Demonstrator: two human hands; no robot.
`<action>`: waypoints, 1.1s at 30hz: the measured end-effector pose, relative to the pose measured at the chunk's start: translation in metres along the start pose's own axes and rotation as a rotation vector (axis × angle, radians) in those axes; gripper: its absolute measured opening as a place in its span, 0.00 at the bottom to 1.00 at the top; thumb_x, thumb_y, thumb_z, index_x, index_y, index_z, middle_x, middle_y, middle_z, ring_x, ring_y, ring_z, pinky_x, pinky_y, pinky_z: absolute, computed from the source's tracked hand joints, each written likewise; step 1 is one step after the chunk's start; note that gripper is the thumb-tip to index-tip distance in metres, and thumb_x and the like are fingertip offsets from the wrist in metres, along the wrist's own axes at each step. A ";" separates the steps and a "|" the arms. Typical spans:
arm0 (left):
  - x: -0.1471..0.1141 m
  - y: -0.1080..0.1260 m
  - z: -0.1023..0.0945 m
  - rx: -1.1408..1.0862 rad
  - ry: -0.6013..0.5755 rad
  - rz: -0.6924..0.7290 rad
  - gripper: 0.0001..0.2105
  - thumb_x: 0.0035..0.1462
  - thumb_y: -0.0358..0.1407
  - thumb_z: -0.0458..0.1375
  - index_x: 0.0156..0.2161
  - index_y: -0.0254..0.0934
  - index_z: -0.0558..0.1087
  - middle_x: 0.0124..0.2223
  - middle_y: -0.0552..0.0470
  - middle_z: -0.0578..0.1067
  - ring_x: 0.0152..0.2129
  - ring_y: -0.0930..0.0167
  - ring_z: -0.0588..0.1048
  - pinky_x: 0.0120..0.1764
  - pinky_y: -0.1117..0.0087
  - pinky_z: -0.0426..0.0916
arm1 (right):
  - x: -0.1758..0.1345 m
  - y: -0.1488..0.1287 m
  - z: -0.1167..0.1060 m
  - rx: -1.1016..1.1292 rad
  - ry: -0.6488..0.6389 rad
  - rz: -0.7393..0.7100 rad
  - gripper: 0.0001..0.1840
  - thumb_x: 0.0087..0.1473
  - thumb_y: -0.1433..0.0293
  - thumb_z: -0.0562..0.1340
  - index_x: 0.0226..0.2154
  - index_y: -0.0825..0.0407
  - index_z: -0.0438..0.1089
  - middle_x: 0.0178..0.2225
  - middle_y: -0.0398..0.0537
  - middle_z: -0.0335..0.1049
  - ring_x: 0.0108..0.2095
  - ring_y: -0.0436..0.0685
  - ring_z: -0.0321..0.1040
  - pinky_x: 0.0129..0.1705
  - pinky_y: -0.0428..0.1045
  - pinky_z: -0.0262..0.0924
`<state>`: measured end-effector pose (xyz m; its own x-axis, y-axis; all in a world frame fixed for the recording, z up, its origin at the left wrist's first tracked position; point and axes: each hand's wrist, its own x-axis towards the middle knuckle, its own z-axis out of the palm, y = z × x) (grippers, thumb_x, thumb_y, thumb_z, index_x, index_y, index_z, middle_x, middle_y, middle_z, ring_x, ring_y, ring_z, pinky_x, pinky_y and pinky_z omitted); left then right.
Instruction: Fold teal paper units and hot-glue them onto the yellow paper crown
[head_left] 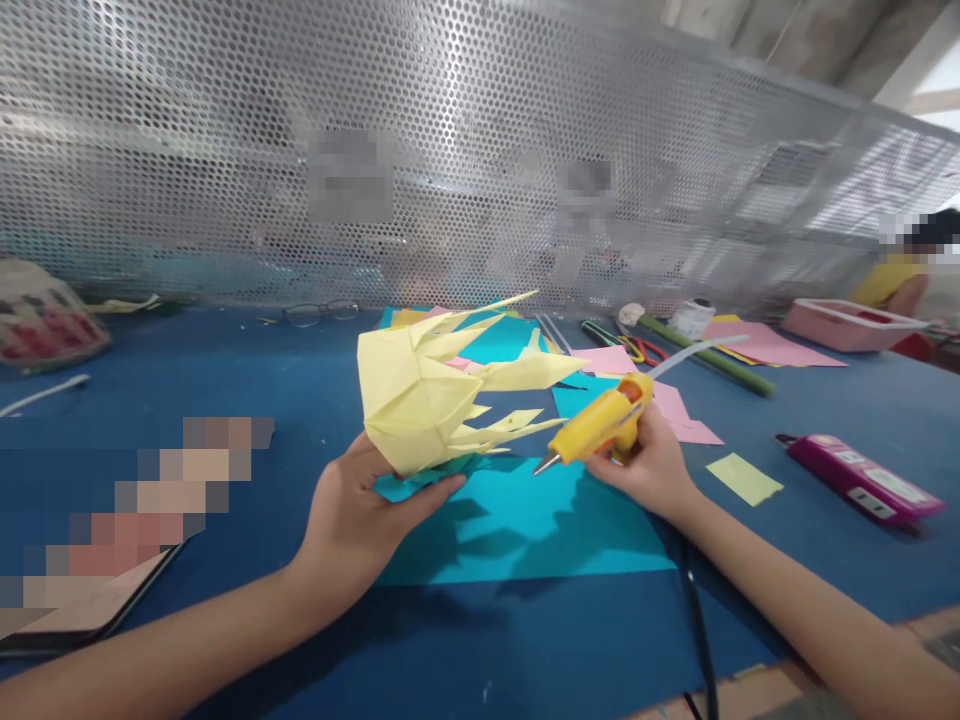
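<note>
My left hand (367,500) grips a folded pale-yellow paper model (409,385) from below, its long pointed strips aimed to the right. A bit of teal paper shows under the model, by my thumb. In my right hand (649,465) is a yellow hot glue gun (604,420), with a white glue stick (697,350) standing out of its back. The metal nozzle points down and left, just under the tips of the strips, apart from the model. A teal paper sheet (540,550) lies on the table beneath both hands. Some fingers of each hand are hidden.
On the blue table (247,370) are a magenta power strip (862,480), a yellow paper piece (744,478), scissors (649,350) and a green stick (712,360). A pink basket (851,325) stands far right. Perforated metal (450,130) closes the back. The gun's cord (697,620) hangs frontward.
</note>
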<state>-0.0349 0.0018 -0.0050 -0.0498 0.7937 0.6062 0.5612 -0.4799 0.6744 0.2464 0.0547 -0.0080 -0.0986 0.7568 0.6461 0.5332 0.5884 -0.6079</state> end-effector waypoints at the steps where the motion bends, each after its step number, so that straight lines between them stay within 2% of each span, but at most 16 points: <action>1: 0.000 0.000 0.000 0.002 0.003 0.008 0.12 0.44 0.37 0.67 0.37 0.43 0.80 0.38 0.53 0.82 0.30 0.63 0.81 0.28 0.69 0.78 | -0.002 -0.003 0.004 -0.015 0.024 -0.022 0.19 0.39 0.60 0.67 0.31 0.47 0.59 0.20 0.38 0.66 0.16 0.51 0.63 0.16 0.46 0.61; 6: 0.000 0.000 0.001 -0.007 -0.005 0.085 0.10 0.45 0.36 0.67 0.36 0.42 0.80 0.39 0.52 0.82 0.35 0.63 0.81 0.37 0.68 0.78 | -0.005 -0.013 0.012 -0.161 0.150 -0.124 0.16 0.42 0.62 0.67 0.30 0.48 0.60 0.18 0.37 0.67 0.14 0.51 0.64 0.14 0.45 0.60; 11: 0.000 0.000 0.002 -0.022 -0.032 0.183 0.11 0.46 0.35 0.67 0.38 0.44 0.80 0.43 0.53 0.81 0.39 0.62 0.80 0.44 0.65 0.76 | -0.006 -0.017 0.011 -0.344 0.264 -0.285 0.14 0.44 0.62 0.66 0.31 0.48 0.63 0.14 0.34 0.64 0.12 0.52 0.63 0.13 0.46 0.58; 14: -0.001 -0.001 0.001 -0.025 -0.040 0.244 0.11 0.45 0.35 0.67 0.38 0.44 0.80 0.45 0.53 0.80 0.41 0.62 0.79 0.45 0.65 0.75 | -0.009 -0.019 0.013 -0.446 0.295 -0.400 0.12 0.45 0.62 0.65 0.29 0.48 0.63 0.15 0.35 0.64 0.11 0.51 0.61 0.13 0.46 0.57; 18: -0.003 -0.002 0.000 -0.019 -0.035 0.301 0.12 0.45 0.34 0.68 0.39 0.43 0.80 0.44 0.51 0.81 0.43 0.62 0.78 0.45 0.66 0.76 | -0.010 -0.021 0.014 -0.541 0.314 -0.531 0.10 0.49 0.61 0.64 0.29 0.48 0.65 0.21 0.41 0.70 0.16 0.53 0.67 0.16 0.46 0.58; 21: -0.005 -0.001 0.000 -0.018 -0.021 0.335 0.10 0.45 0.34 0.68 0.36 0.44 0.80 0.39 0.53 0.82 0.39 0.63 0.79 0.41 0.67 0.78 | -0.009 -0.023 0.012 -0.579 0.321 -0.604 0.09 0.50 0.62 0.63 0.29 0.48 0.64 0.22 0.42 0.71 0.19 0.55 0.70 0.19 0.47 0.61; 24: -0.006 0.001 0.000 -0.016 -0.008 0.346 0.07 0.46 0.35 0.67 0.34 0.43 0.80 0.37 0.52 0.82 0.35 0.64 0.80 0.32 0.71 0.79 | -0.009 -0.024 0.011 -0.605 0.315 -0.636 0.09 0.51 0.61 0.63 0.29 0.47 0.64 0.22 0.42 0.71 0.21 0.55 0.70 0.20 0.47 0.62; 26: -0.005 0.003 0.000 -0.008 -0.005 0.334 0.06 0.47 0.34 0.67 0.34 0.42 0.80 0.39 0.51 0.82 0.35 0.64 0.80 0.29 0.72 0.78 | -0.010 -0.025 0.011 -0.619 0.304 -0.627 0.09 0.52 0.61 0.62 0.30 0.47 0.64 0.22 0.43 0.71 0.21 0.56 0.70 0.20 0.47 0.62; 30: -0.004 0.006 -0.001 0.011 -0.017 0.311 0.07 0.45 0.32 0.67 0.33 0.44 0.80 0.38 0.53 0.82 0.39 0.63 0.80 0.36 0.68 0.79 | -0.011 -0.025 0.010 -0.649 0.264 -0.570 0.08 0.52 0.61 0.61 0.30 0.47 0.65 0.22 0.45 0.71 0.21 0.57 0.70 0.21 0.49 0.62; 33: -0.003 0.006 -0.002 0.018 -0.021 0.303 0.08 0.45 0.33 0.67 0.33 0.48 0.80 0.37 0.56 0.82 0.38 0.63 0.80 0.37 0.66 0.79 | -0.012 -0.024 0.010 -0.665 0.241 -0.537 0.07 0.51 0.61 0.60 0.29 0.47 0.66 0.21 0.45 0.70 0.21 0.58 0.70 0.21 0.50 0.63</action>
<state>-0.0327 -0.0044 -0.0024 0.1389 0.6230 0.7698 0.5625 -0.6894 0.4564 0.2266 0.0345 -0.0053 -0.3364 0.3020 0.8920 0.8511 0.5029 0.1507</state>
